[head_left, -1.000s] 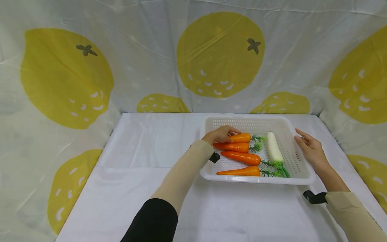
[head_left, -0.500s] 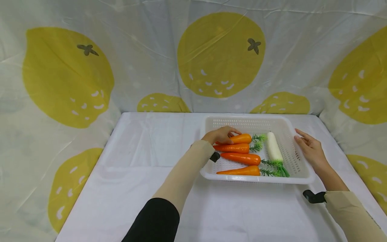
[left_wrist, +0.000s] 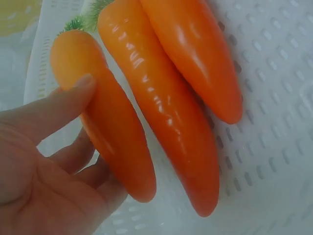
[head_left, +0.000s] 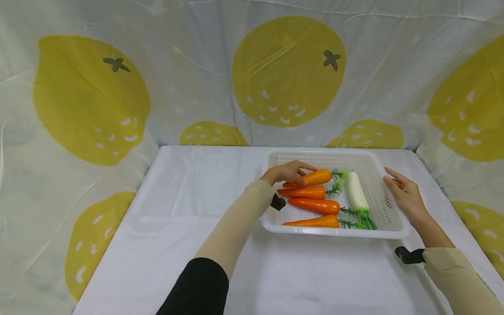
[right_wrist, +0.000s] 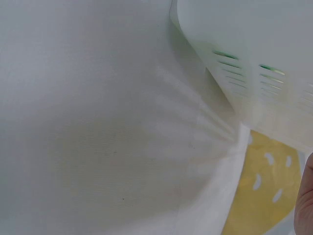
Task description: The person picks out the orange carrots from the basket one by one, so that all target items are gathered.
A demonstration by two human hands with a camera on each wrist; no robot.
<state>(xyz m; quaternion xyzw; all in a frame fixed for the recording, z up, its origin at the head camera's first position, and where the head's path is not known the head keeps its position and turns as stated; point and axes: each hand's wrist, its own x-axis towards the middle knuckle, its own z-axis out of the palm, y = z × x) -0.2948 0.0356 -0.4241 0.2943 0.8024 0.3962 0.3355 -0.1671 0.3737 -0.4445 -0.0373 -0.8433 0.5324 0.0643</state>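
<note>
My left hand [head_left: 287, 172] grips the farthest orange carrot [head_left: 320, 176] inside a white perforated basket [head_left: 334, 232]. In the left wrist view the thumb lies across the top of this carrot [left_wrist: 110, 117], and the other fingers curl beneath it. Close beside it lies a second carrot [left_wrist: 161, 107], its tip pointing the same way. My right hand [head_left: 405, 197] rests at the basket's right rim with relaxed fingers. Only a sliver of that hand [right_wrist: 305, 205] shows in the right wrist view, at the edge, next to the basket's outer wall [right_wrist: 254, 39].
Two more orange carrots with leafy tops, a middle one [head_left: 315, 205] and a near one [head_left: 315, 222], lie in the basket. A white radish [head_left: 357, 192] lies to their right. White cloth [head_left: 189, 188] covers the table; a lemon-print curtain [head_left: 189, 87] stands behind it.
The gripped carrot has shifted slightly right and away, tilting away from the second carrot, and my left hand has moved with it. My right hand has stayed at the rim.
</note>
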